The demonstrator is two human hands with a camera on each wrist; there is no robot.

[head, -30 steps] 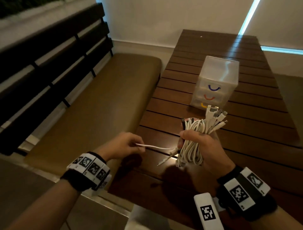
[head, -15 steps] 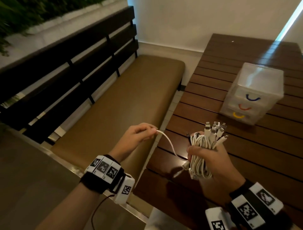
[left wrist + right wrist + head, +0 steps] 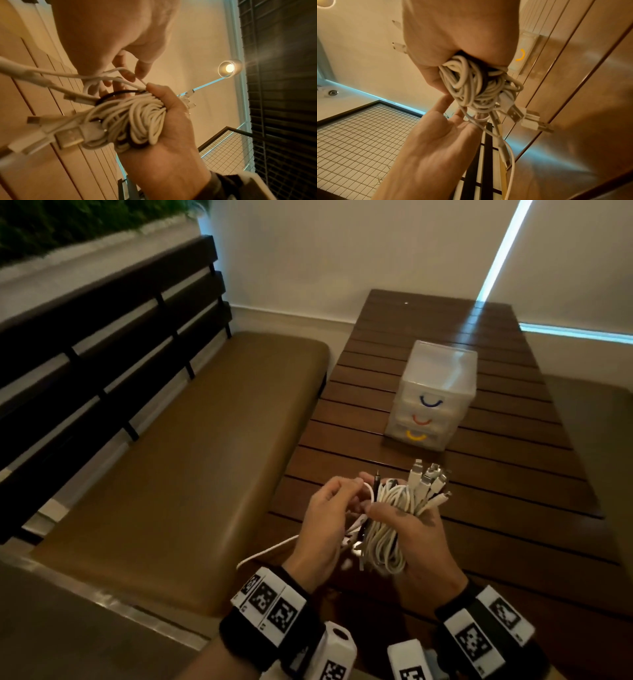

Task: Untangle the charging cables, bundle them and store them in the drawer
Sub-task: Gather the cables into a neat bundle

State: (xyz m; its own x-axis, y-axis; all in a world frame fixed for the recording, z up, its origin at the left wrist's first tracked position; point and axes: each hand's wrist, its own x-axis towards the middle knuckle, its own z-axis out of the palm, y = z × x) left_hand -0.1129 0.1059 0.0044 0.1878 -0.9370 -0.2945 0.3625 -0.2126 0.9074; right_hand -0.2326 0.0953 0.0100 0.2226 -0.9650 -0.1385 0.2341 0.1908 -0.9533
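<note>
My right hand (image 3: 399, 520) grips a coiled bundle of white charging cables (image 3: 388, 539), held above the near part of the table. Several plugs (image 3: 428, 482) stick up out of the bundle's top, and USB plugs (image 3: 68, 138) hang from its lower end. My left hand (image 3: 358, 489) sits right against the bundle and pinches a loose white cable (image 3: 370, 491) at its top. That cable's tail (image 3: 270, 551) trails down to the left. In the right wrist view the loose cable (image 3: 476, 122) crosses my left hand's fingers (image 3: 462, 119). A black band (image 3: 118, 93) loops over the coil.
A translucent three-drawer unit (image 3: 436, 371) with blue, orange and yellow handles stands shut on the slatted wooden table (image 3: 513, 474), beyond my hands. A brown cushioned bench (image 3: 178, 460) with a dark slatted back runs along the left.
My left hand has come from the left back to the bundle, bringing the stretched loose cable over to the coil's top. The right hand still holds the bundle.
</note>
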